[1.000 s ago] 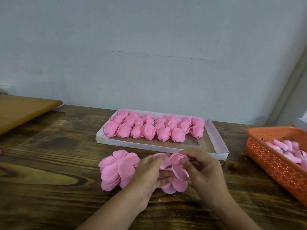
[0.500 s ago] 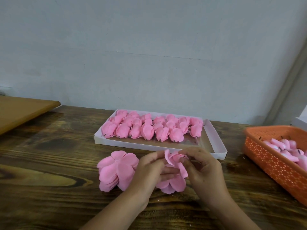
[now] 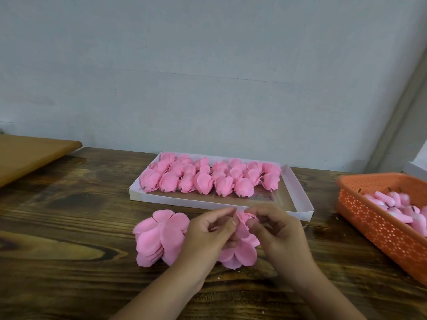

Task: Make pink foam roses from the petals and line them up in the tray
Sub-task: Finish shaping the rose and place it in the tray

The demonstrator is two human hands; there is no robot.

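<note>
Fingers of the left hand and right hand pinch the gathered top of a half-formed pink foam rose between them, equally near. Its long axis stands roughly upright, rolled centre upward, loose petals splaying onto the dark wooden bench. The white cardboard tray lies just beyond.

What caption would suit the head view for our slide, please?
Both hands, left hand and right hand, fold a pink foam rose before the white tray.

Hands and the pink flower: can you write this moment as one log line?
left hand and right hand: pinching half-made rose | petal stack: on table | tray: part filled
</note>
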